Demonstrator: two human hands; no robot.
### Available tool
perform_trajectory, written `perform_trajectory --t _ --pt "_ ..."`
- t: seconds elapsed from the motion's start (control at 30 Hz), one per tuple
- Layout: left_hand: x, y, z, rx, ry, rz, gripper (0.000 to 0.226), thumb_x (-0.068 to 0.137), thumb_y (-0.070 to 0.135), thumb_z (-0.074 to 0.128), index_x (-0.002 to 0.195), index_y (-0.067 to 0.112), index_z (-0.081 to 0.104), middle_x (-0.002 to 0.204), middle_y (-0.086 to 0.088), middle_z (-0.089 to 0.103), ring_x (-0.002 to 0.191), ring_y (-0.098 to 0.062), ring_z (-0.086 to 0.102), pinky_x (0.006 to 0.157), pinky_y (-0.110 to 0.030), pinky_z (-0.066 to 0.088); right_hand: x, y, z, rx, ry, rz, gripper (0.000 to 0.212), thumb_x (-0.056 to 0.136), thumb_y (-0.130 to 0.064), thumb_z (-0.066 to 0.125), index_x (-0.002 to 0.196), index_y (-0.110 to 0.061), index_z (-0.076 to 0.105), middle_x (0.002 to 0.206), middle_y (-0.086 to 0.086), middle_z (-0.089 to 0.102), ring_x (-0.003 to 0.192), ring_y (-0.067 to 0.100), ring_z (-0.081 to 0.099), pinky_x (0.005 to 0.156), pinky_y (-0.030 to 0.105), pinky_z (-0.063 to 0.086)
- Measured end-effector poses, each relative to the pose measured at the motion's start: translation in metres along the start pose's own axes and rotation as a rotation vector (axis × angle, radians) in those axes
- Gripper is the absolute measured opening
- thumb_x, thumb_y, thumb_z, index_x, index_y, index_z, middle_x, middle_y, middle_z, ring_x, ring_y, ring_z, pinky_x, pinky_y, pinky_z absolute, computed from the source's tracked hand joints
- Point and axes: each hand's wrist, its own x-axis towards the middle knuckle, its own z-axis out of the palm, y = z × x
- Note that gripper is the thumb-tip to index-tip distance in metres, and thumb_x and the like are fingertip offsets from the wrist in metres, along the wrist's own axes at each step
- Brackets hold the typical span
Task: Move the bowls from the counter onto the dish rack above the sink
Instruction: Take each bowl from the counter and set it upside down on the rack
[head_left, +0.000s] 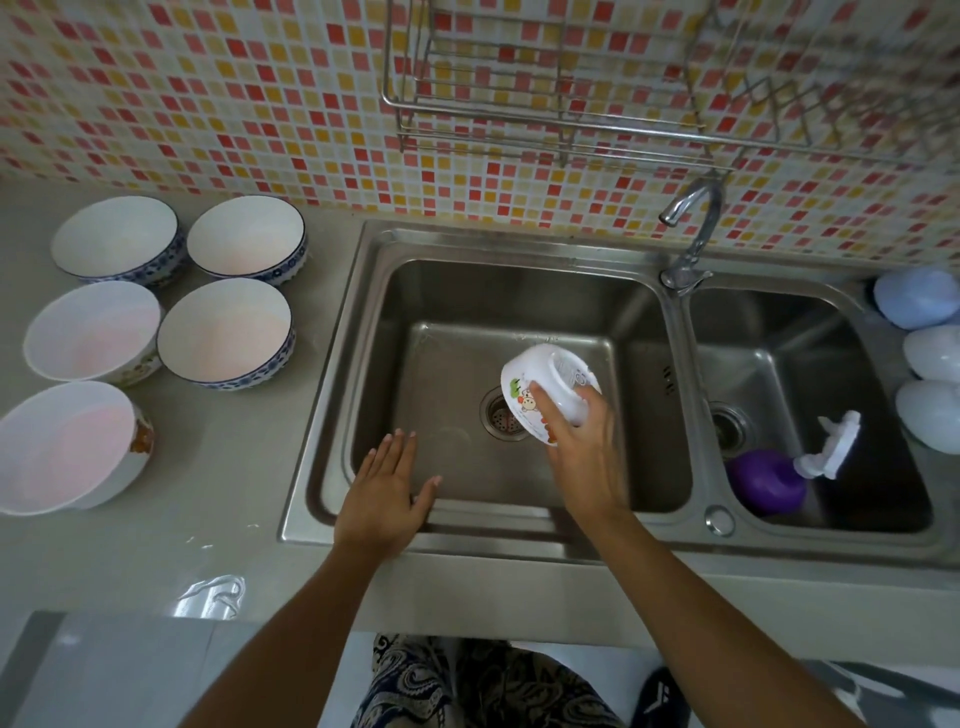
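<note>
Head view: faucet (693, 228) beneath dish rack (561, 93).

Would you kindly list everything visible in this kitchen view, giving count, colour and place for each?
White ceramic bowls: five, three blue-patterned and two with orange-brown print, upright on the grey counter left of the sink.
White cartoon-printed bowl: one, tilted over the left basin, held.
Stainless steel double sink: one, silver, centre.
Chrome tap: one, behind the divider.
Metal wire dish rack: one, silver, on the tiled wall above the sink.
Purple bottle: one, right basin.
White cloth-like item: one, right basin.
Pale rounded objects: three, bluish-white, right edge.
Left hand: open, over the sink's front left.
Right hand: grips the printed bowl.
</note>
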Motion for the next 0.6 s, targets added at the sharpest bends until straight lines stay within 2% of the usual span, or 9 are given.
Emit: perform_trajectory --t 0.03,0.07,0.1,0.17,0.2,0.27,0.33,0.47,0.6 --pt "-0.001 0.000 0.000 -0.006 -0.005 0.003 0.085 0.082 0.069 0.004 0.150 0.018 0.005 0.159 -0.003 0.007 0.146 -0.012 -0.002 0.117 -0.028 -0.002 0.000 0.007 0.003 0.006 0.041 0.010 0.054 0.090 -0.036 0.062 0.141 -0.042 0.044 0.146 0.006 0.030 0.132 0.021 0.034 0.105 0.025 0.037" --pt "-0.001 0.000 0.000 -0.017 -0.004 0.001 0.085 0.082 0.069 0.004 0.150 0.019 0.004 0.159 -0.002 0.006 0.145 -0.011 -0.003 0.117 -0.028 -0.001 0.001 0.008 0.001 0.081 0.105 0.055 0.069 0.084 -0.020 0.072 0.143 -0.038 0.043 0.142 0.010 0.031 0.127 0.023 0.039 0.104 0.026 0.042" --pt "-0.002 0.000 0.000 -0.030 0.006 -0.001 0.085 0.082 0.069 0.005 0.150 0.019 0.003 0.159 -0.001 0.005 0.145 -0.011 -0.004 0.117 -0.028 0.000 0.002 0.008 -0.002 0.159 0.171 0.117 0.081 0.078 -0.012 0.079 0.146 -0.034 0.040 0.136 0.010 0.032 0.119 0.022 0.044 0.100 0.021 0.046" --pt "-0.004 0.001 -0.001 -0.057 0.024 -0.011 0.083 0.083 0.069 0.007 0.150 0.020 0.003 0.159 0.001 0.002 0.145 -0.009 -0.007 0.117 -0.028 0.003 0.007 -0.001 -0.016 0.433 0.265 0.315 0.089 0.074 -0.010 0.082 0.149 -0.029 0.037 0.129 0.005 0.033 0.110 0.018 0.047 0.083 0.004 0.047" --pt "-0.005 0.001 -0.001 -0.063 0.028 -0.011 0.084 0.083 0.069 0.006 0.150 0.020 0.002 0.159 0.002 0.000 0.144 -0.009 -0.009 0.116 -0.028 0.003 0.010 -0.004 -0.025 0.617 0.293 0.407 0.088 0.075 -0.012 0.082 0.148 -0.028 0.036 0.129 0.004 0.036 0.112 0.021 0.049 0.077 0.007 0.050" --pt "-0.006 0.003 -0.005 -0.045 0.031 0.009 0.086 0.081 0.071 0.002 0.150 0.020 -0.001 0.159 0.001 -0.005 0.144 -0.010 -0.013 0.116 -0.029 0.000 0.016 -0.003 -0.040 1.062 0.236 0.606 0.081 0.079 -0.014 0.078 0.146 -0.031 0.037 0.138 0.002 0.041 0.121 0.032 0.050 0.069 0.032 0.061" --pt "-0.001 0.009 -0.015 -0.021 0.053 0.047 0.087 0.080 0.072 -0.002 0.150 0.019 -0.004 0.159 0.002 -0.011 0.143 -0.011 -0.017 0.117 -0.029 -0.002 0.018 0.000 -0.056 1.343 0.141 0.709 0.067 0.083 -0.016 0.074 0.141 -0.030 0.044 0.142 0.005 0.045 0.121 0.036 0.052 0.067 0.045 0.061" --pt "0.039 0.042 -0.068 -0.004 0.275 0.185 0.075 0.090 0.060 -0.002 0.150 0.015 0.003 0.157 -0.002 -0.008 0.145 -0.015 -0.011 0.119 -0.030 -0.002 0.021 -0.004 -0.093 1.539 0.008 0.731 0.051 0.084 -0.013 0.069 0.131 -0.023 0.052 0.134 0.014 0.049 0.113 0.037 0.055 0.066 0.046 0.061" --pt "0.082 0.101 -0.146 0.031 0.580 0.329 0.056 0.098 0.028 0.025 0.149 0.006 0.013 0.157 -0.012 0.006 0.146 -0.022 -0.003 0.120 -0.029 -0.003 0.023 -0.010 -0.129 1.644 -0.029 0.701 0.041 0.083 -0.007 0.066 0.122 -0.016 0.055 0.132 0.016 0.049 0.115 0.039 0.053 0.065 0.045 0.061"
